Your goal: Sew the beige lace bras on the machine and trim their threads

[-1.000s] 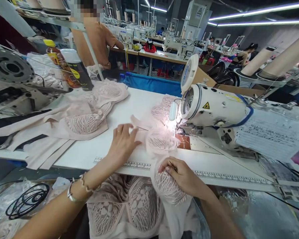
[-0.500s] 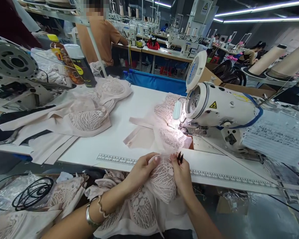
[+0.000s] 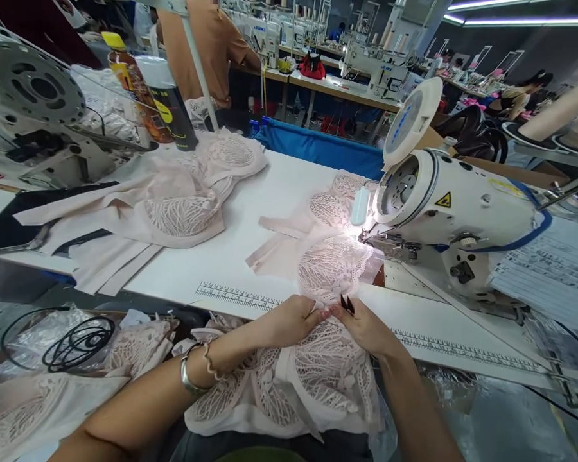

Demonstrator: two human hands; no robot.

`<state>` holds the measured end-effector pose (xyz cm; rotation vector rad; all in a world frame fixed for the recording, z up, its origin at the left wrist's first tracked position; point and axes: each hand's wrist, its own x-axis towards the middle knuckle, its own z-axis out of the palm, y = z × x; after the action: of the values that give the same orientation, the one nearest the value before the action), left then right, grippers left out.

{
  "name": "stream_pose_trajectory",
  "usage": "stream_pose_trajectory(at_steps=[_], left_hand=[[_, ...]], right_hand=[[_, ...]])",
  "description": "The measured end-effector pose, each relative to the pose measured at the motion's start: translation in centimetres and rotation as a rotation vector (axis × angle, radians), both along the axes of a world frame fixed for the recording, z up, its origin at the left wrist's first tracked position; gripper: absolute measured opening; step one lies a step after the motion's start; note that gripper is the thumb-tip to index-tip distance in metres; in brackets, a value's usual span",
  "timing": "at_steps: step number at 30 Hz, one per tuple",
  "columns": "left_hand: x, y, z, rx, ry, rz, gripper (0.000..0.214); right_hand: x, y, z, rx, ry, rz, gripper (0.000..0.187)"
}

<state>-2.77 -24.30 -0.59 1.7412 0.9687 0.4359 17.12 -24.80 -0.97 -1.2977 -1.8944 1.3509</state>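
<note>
A pale pink lace bra point(image 3: 330, 369) hangs over the front edge of the sewing table, and both my hands pinch it between its cups. My left hand point(image 3: 286, 321) is closed on the fabric from the left, wrist bracelets showing. Close beside it, fingertips nearly touching, my right hand point(image 3: 366, 327) grips the same bra. Two black pointed tips of a small tool point(image 3: 347, 305), perhaps thread snips, stick up from the right hand. Another lace cup point(image 3: 330, 263) lies flat on the table just beyond, by the lit needle area of the sewing machine point(image 3: 443, 199).
More bras point(image 3: 183, 215) are piled on the table's left, near a spray can point(image 3: 171, 106) and a bottle point(image 3: 130, 90). A printed ruler point(image 3: 241, 297) runs along the front edge. Below left sits a box with bras and a black cord point(image 3: 79, 340). A co-worker point(image 3: 197, 51) sits beyond.
My hands have come closer together and the bra between them is spread wider. The cup on the table lies flatter and shows more fully. The view has shifted slightly.
</note>
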Motion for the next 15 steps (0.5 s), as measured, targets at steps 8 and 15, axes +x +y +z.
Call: stream_pose_trajectory(at_steps=[8,15], left_hand=[[2.7,-4.2,-0.8,-0.210,-0.190,0.458,0.053],[0.9,-0.8,1.1,-0.792,-0.727,0.532,0.038]], right_hand=[[-3.4,-0.5,-1.6,0.662,-0.239,-0.434,0.024],[-1.2,-0.6,-0.2,0.212,0.143,-0.291,0.036]])
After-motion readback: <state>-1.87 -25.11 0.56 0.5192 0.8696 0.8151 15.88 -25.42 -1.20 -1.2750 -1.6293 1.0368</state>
